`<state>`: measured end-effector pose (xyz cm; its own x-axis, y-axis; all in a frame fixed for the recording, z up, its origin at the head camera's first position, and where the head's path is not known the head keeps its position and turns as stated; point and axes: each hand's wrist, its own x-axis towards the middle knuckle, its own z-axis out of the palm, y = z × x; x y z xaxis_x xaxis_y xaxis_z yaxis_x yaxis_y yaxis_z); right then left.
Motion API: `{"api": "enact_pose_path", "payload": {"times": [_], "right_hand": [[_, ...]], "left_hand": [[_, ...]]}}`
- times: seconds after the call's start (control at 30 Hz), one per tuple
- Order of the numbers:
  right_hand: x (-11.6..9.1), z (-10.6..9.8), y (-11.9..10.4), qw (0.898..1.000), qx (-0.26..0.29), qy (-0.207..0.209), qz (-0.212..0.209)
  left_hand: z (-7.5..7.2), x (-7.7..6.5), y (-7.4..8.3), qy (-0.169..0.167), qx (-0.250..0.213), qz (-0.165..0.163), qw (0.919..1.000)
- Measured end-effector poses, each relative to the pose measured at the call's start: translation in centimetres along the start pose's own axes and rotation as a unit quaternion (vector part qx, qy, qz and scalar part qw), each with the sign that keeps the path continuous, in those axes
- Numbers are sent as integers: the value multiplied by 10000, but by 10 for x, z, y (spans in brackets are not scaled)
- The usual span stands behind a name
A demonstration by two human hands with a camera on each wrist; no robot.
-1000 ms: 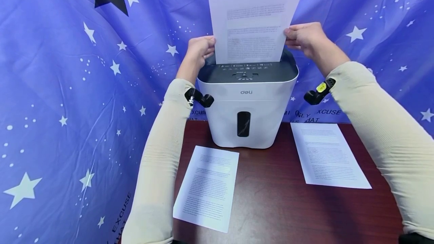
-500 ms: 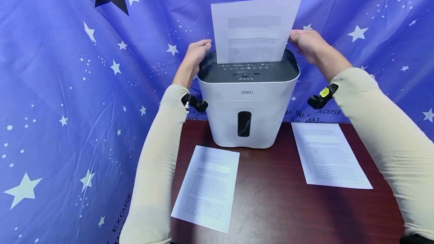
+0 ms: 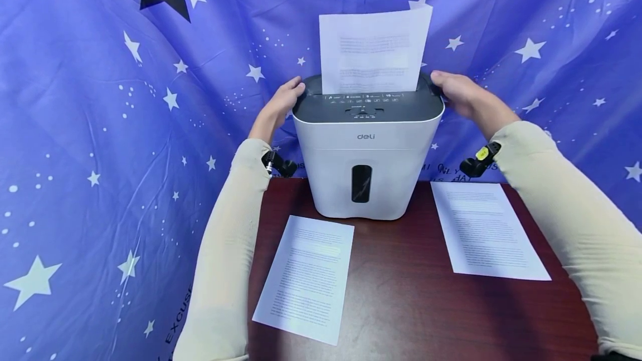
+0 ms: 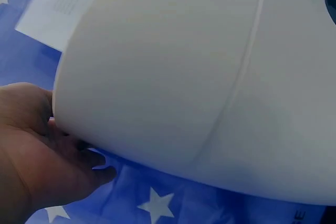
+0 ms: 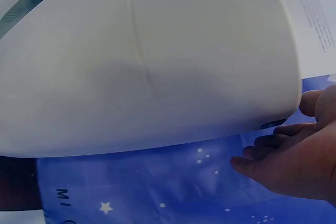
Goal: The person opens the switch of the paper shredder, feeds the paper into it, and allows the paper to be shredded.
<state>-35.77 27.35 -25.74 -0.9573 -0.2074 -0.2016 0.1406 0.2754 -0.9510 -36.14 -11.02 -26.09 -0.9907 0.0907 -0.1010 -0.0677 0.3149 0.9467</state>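
White plastic makes up most of the machine (image 3: 331, 174) between our hands; a printed sheet (image 3: 372, 52) rises from its top, also between them. Our left hand (image 3: 281, 103) sits loosely at one upper end, our right hand (image 3: 458, 93) at the other, fingers relaxed; neither holds the sheet, and how firmly they bear on the machine we cannot tell. We would do best to steady both ends evenly, fingertips well off the feed. The machine stands upright, front towards us, its top running longways from hand to hand. The sheet points up; its long axis looks near vertical, the lower part hidden.
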Motion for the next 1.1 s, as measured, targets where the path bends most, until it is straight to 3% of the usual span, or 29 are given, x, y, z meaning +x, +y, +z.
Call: {"api": "enact_pose_path", "payload": {"times": [0.3,0.53,0.73,1.1], "right_hand": [[2,4,14,9981,609,-130,-41],[2,12,21,9832,1816,177,-106],[1,16,21,9795,1991,225,-226],[1,17,25,9754,2167,-80,-397]], "left_hand": [[2,0,-16,-42,-260,-162,9995],[6,2,-24,-126,-797,19,9967],[7,2,-28,-189,-1033,291,9941],[10,2,-28,-79,-1379,85,9904]]}}
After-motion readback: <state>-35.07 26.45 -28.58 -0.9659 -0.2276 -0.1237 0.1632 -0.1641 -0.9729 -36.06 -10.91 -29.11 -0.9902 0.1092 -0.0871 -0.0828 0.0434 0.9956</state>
